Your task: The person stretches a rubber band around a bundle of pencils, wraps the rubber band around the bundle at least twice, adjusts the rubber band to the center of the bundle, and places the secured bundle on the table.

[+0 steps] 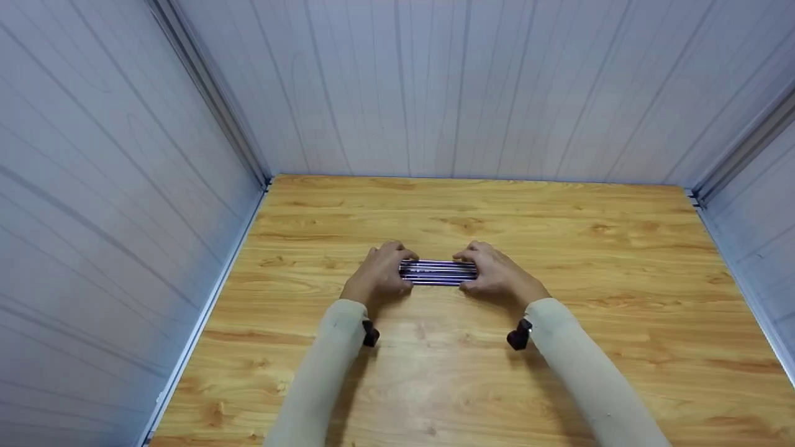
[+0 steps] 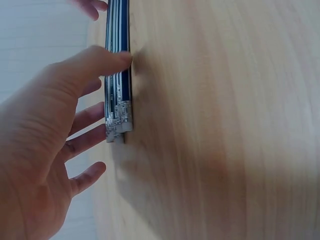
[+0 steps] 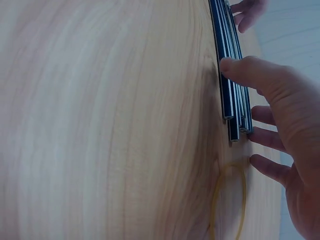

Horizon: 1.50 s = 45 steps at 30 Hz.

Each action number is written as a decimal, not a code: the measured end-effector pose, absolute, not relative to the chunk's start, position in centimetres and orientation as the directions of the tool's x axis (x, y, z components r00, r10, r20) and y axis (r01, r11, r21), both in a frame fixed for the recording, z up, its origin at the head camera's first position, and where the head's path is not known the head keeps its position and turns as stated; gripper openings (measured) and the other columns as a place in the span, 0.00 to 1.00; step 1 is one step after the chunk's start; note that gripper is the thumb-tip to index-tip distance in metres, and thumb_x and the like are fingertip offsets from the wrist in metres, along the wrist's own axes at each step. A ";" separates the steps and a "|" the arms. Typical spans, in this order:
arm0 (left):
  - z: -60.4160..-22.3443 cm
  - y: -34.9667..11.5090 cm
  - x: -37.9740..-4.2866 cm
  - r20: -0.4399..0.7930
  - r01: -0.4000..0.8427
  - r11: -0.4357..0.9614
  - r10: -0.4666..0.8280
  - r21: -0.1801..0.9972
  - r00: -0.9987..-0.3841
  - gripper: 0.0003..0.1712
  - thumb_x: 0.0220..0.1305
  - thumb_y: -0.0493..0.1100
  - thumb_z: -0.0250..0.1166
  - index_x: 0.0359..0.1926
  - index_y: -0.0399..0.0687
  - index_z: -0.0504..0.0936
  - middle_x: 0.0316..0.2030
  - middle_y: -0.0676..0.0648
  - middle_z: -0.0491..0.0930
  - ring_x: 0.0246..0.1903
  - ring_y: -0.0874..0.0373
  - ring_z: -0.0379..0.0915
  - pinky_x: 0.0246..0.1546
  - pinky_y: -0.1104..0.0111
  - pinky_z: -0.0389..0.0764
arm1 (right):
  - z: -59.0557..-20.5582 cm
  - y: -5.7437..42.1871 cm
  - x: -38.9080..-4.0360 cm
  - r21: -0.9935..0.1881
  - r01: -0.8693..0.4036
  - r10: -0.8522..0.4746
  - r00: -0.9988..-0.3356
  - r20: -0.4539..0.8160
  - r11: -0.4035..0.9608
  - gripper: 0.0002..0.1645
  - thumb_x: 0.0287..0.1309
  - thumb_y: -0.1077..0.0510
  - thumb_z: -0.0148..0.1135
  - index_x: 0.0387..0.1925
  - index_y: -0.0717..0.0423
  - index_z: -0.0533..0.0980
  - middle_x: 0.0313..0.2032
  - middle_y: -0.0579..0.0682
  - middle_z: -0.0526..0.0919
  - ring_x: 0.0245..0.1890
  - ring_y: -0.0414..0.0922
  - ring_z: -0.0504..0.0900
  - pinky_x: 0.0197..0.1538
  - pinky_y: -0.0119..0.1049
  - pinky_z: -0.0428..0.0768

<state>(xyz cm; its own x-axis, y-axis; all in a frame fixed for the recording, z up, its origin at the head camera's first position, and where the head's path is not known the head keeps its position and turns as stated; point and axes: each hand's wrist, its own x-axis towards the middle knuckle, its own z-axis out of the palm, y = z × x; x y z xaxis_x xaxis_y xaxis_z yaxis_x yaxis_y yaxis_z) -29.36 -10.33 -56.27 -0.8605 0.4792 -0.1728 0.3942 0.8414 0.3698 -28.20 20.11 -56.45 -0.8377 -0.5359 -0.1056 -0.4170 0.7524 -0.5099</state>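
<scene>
A bundle of dark blue, striped pencils (image 1: 438, 273) lies crosswise on the wooden table between both hands. My left hand (image 1: 382, 271) grips its left end, where metal ferrules and white erasers (image 2: 127, 125) show in the left wrist view. The left thumb presses the near side, with fingers along the far side. At the other end, my right hand (image 1: 495, 271) holds the pencils the same way. Their flat, uneven ends (image 3: 234, 140) stick out past the right thumb. A thin yellow rubber band (image 3: 244, 192) lies on the table beside those ends; the head view does not show it.
White panel walls (image 1: 428, 93) enclose the wooden tabletop (image 1: 428, 385) at the back and on both sides. A small black device (image 1: 371, 334) sits at the left wrist, and another black device (image 1: 519, 335) at the right wrist.
</scene>
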 end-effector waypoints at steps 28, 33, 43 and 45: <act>-59.9 -10.8 -31.2 -0.094 0.435 0.799 0.513 0.415 -0.853 0.14 0.70 0.45 0.73 0.56 0.56 0.91 0.52 0.46 0.88 0.58 0.43 0.82 0.70 0.38 0.77 | -63.3 20.8 -31.6 -0.479 -0.549 -0.601 -0.798 0.054 0.686 0.18 0.66 0.54 0.75 0.55 0.53 0.88 0.51 0.52 0.88 0.51 0.51 0.85 0.60 0.55 0.84; -61.1 -10.9 -31.7 -0.084 0.419 0.796 0.500 0.436 -0.862 0.14 0.69 0.45 0.74 0.54 0.57 0.91 0.50 0.46 0.88 0.57 0.44 0.82 0.70 0.40 0.76 | -62.0 20.2 -30.9 -0.491 -0.526 -0.580 -0.813 0.051 0.694 0.17 0.61 0.55 0.75 0.51 0.55 0.89 0.46 0.53 0.89 0.48 0.51 0.85 0.58 0.53 0.84; -62.5 -11.2 -32.7 -0.088 0.436 0.787 0.519 0.437 -0.850 0.14 0.67 0.46 0.74 0.53 0.56 0.91 0.49 0.47 0.89 0.53 0.46 0.84 0.67 0.44 0.80 | -63.1 20.2 -31.8 -0.485 -0.475 -0.556 -0.831 -0.029 0.735 0.18 0.59 0.54 0.77 0.50 0.54 0.89 0.48 0.52 0.89 0.52 0.52 0.85 0.62 0.56 0.83; -61.9 -11.0 -32.5 -0.092 0.439 0.786 0.524 0.435 -0.847 0.13 0.66 0.45 0.75 0.51 0.56 0.91 0.47 0.48 0.90 0.50 0.49 0.84 0.63 0.47 0.82 | -63.6 20.3 -32.1 -0.473 -0.465 -0.549 -0.835 -0.047 0.748 0.17 0.59 0.55 0.76 0.50 0.53 0.88 0.47 0.51 0.89 0.51 0.51 0.85 0.61 0.55 0.83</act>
